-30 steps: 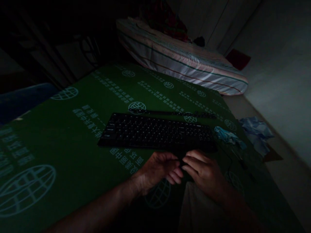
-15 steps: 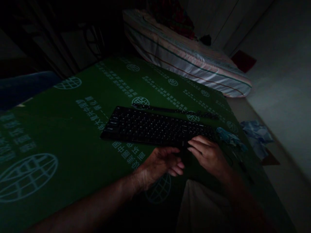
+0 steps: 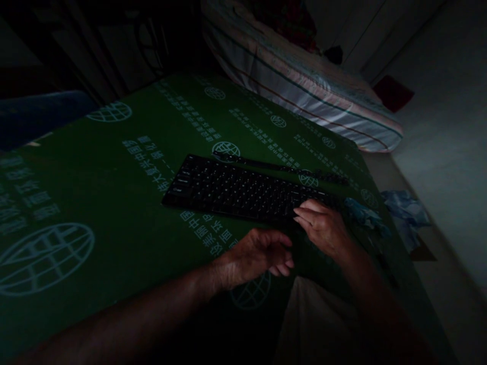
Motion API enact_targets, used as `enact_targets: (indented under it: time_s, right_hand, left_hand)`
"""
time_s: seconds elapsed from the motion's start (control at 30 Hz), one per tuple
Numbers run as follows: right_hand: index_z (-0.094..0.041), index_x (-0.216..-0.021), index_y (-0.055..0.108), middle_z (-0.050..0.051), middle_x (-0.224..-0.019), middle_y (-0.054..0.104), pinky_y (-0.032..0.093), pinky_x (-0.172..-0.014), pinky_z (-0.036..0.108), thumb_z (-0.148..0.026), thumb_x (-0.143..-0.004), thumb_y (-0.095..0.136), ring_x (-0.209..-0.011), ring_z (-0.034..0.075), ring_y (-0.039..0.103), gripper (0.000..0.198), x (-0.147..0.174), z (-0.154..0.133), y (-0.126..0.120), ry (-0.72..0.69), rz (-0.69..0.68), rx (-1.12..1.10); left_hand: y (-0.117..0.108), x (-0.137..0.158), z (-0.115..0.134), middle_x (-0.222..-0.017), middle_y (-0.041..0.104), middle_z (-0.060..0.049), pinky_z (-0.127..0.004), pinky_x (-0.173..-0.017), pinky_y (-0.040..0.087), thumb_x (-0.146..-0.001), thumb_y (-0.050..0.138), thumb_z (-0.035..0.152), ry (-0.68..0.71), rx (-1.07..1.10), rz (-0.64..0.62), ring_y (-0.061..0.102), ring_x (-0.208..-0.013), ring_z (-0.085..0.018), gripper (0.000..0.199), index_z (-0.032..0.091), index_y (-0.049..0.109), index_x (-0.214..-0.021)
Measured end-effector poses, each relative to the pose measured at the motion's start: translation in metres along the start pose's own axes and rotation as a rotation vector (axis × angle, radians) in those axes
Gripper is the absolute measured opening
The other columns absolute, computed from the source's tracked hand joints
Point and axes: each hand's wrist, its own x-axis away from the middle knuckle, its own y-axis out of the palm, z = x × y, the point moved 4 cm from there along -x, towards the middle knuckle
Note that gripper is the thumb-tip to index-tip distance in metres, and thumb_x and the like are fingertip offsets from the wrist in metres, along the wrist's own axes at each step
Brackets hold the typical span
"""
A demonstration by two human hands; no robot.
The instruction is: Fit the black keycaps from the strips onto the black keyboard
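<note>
A black keyboard [image 3: 236, 188] lies at a slant on a green printed sheet [image 3: 125, 203]. My right hand [image 3: 321, 225] is at its near edge toward the right end, the fingertips pinched together over the keys; whatever is between them is too dark to make out. Just below that edge, my left hand [image 3: 266, 256] hovers with fingers loosely curled and the thumb apart, holding nothing I can see. Behind the keyboard runs a line of small dark pieces [image 3: 289, 169] that look like loose keycaps.
A crumpled blue plastic wrapper [image 3: 367, 215] sits right of the keyboard, near a thin dark tool [image 3: 378, 251]. Another bluish bag [image 3: 407, 208] is past the table's right edge. A bed with a striped sheet [image 3: 304, 96] stands beyond. The room is very dim.
The view has shifted slightly, so the keyboard appears higher and further right. My right hand's fingertips have moved a little up over the keys; my left hand sits slightly further from the keyboard's edge.
</note>
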Motion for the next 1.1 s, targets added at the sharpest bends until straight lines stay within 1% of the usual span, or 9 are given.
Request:
enact_targets:
  time_s: [0.17,0.3,0.47,0.63,0.83,1.0,1.1]
  right_hand:
    - [-0.02,-0.082,0.069,0.005,-0.085,0.064,0.046,-0.069,0.027,-0.019,-0.088,0.052,-0.078,0.016,0.059,0.018,0.0,0.004,-0.001,0.004,-0.015,0.009]
    - [-0.021,-0.082,0.071,0.005,-0.087,0.065,0.046,-0.069,0.027,-0.019,-0.086,0.053,-0.079,0.017,0.06,0.018,-0.002,0.007,-0.003,0.018,-0.03,0.005]
    - [-0.02,-0.086,0.073,0.005,-0.086,0.067,0.047,-0.069,0.028,-0.02,-0.083,0.057,-0.078,0.018,0.062,0.016,-0.007,0.013,-0.009,0.06,0.002,-0.123]
    - [-0.019,-0.082,0.074,0.004,-0.08,0.067,0.048,-0.068,0.028,-0.02,-0.078,0.061,-0.075,0.017,0.062,0.014,-0.011,0.02,-0.012,0.107,0.027,-0.231]
    - [-0.019,-0.082,0.075,0.004,-0.079,0.066,0.048,-0.066,0.03,-0.022,-0.076,0.063,-0.071,0.018,0.062,0.014,-0.011,0.021,-0.011,0.134,0.031,-0.246]
    - [-0.021,-0.081,0.075,0.003,-0.078,0.066,0.048,-0.065,0.03,-0.023,-0.075,0.064,-0.07,0.018,0.062,0.013,-0.012,0.021,-0.01,0.126,0.026,-0.225]
    - [-0.02,-0.08,0.075,0.003,-0.078,0.067,0.048,-0.065,0.03,-0.023,-0.074,0.064,-0.071,0.018,0.062,0.013,-0.013,0.024,-0.01,0.147,0.023,-0.247]
  left_hand:
    - [0.001,-0.001,0.001,-0.074,0.069,-0.002,-0.026,-0.061,0.049,-0.077,0.061,0.022,-0.013,-0.03,-0.013,0.065,-0.063,-0.012,0.019,0.013,0.059,-0.094]
    - [0.002,-0.003,0.0,-0.075,0.069,-0.003,-0.027,-0.061,0.05,-0.075,0.064,0.022,0.011,-0.016,-0.031,0.065,-0.064,-0.013,0.021,0.013,0.059,-0.095]
    - [0.003,-0.005,-0.001,-0.073,0.069,-0.003,-0.028,-0.062,0.051,-0.075,0.063,0.016,0.045,-0.006,-0.047,0.066,-0.063,-0.013,0.018,0.012,0.06,-0.092]
    - [0.006,-0.004,0.002,-0.076,0.07,-0.004,-0.026,-0.062,0.051,-0.077,0.061,0.012,0.087,-0.036,-0.062,0.066,-0.064,-0.012,0.015,0.011,0.06,-0.092]
    - [0.006,-0.004,0.002,-0.075,0.07,-0.004,-0.025,-0.061,0.052,-0.08,0.059,0.009,0.081,-0.088,-0.038,0.066,-0.062,-0.011,0.014,0.01,0.059,-0.094]
    - [0.006,-0.005,0.002,-0.075,0.07,-0.004,-0.024,-0.06,0.052,-0.08,0.058,0.008,0.102,-0.078,-0.049,0.066,-0.063,-0.011,0.013,0.01,0.06,-0.093]
    - [0.006,-0.005,0.002,-0.074,0.07,-0.004,-0.024,-0.06,0.052,-0.079,0.056,0.006,0.104,-0.066,-0.047,0.066,-0.062,-0.011,0.014,0.011,0.059,-0.092]
